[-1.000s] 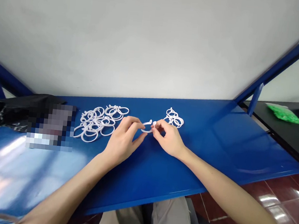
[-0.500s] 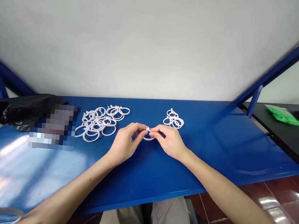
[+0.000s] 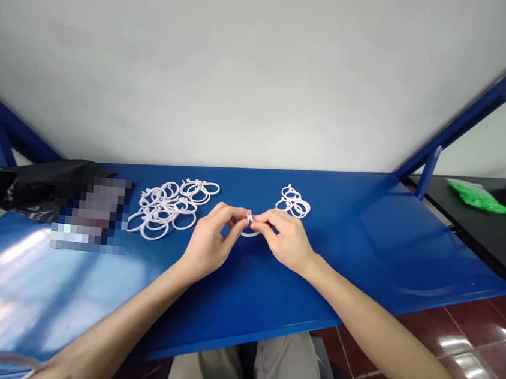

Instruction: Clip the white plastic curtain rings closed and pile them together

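A thin white plastic ring [image 3: 249, 225] sits at frame centre, its two ends pinched together between fingertips.

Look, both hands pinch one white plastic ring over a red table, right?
Not quite: the head view shows the metal table is blue, not red. The left hand and right hand do pinch one white plastic ring together.
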Motion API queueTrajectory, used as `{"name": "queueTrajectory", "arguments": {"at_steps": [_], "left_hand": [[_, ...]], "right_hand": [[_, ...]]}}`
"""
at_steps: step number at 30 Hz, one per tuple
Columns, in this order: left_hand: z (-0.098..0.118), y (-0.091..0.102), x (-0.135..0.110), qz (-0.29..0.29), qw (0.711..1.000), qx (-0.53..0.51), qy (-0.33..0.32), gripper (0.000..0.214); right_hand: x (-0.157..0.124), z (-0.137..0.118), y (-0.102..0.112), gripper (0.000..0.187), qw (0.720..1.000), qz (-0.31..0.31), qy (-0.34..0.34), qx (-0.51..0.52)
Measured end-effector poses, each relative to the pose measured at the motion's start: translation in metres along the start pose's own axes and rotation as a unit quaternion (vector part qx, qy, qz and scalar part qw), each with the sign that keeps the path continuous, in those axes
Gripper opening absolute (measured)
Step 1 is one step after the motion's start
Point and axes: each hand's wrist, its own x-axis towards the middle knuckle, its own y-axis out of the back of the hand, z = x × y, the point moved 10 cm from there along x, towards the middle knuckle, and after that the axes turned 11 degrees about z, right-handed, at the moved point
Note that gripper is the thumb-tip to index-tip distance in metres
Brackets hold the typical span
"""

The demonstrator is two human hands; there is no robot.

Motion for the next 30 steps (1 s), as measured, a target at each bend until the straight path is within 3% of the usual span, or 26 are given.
{"name": "queueTrajectory", "arguments": {"at_steps": [4, 9, 14, 17, 20, 23, 26, 30], "left_hand": [[0.004, 0.000, -0.003, 0.007, 1.000, -0.002, -0.015, 0.010], [0.016, -0.005, -0.006, -0.024, 0.998, 0.007, -0.056, 0.011], [0.001, -0.009, 0.003, -0.070, 0.993, 0.072, -0.063, 0.017], [-0.027, 0.001, 0.014, -0.062, 0.973, 0.206, -0.078, 0.026], [-0.060, 0.023, 0.021, -0.035, 0.937, 0.338, -0.077, 0.032], [-0.085, 0.038, 0.021, -0.037, 0.909, 0.410, -0.067, 0.029], [-0.092, 0.044, 0.020, -0.042, 0.900, 0.428, -0.067, 0.027], [-0.078, 0.047, 0.022, -0.016, 0.905, 0.417, -0.084, 0.026]], "right_hand": [[-0.002, -0.004, 0.001, 0.018, 1.000, -0.005, 0.024, -0.006], [-0.009, -0.007, -0.008, 0.027, 0.996, -0.073, 0.044, -0.033], [-0.004, 0.000, -0.011, 0.023, 0.995, -0.060, 0.041, -0.075], [0.006, 0.023, 0.008, 0.025, 0.993, -0.002, 0.006, -0.117], [0.014, 0.060, 0.040, 0.026, 0.982, 0.056, -0.071, -0.166], [0.016, 0.094, 0.058, 0.024, 0.966, 0.057, -0.135, -0.213], [0.017, 0.110, 0.063, 0.019, 0.956, 0.049, -0.149, -0.248], [0.015, 0.119, 0.063, 0.011, 0.950, 0.048, -0.155, -0.267]]}}
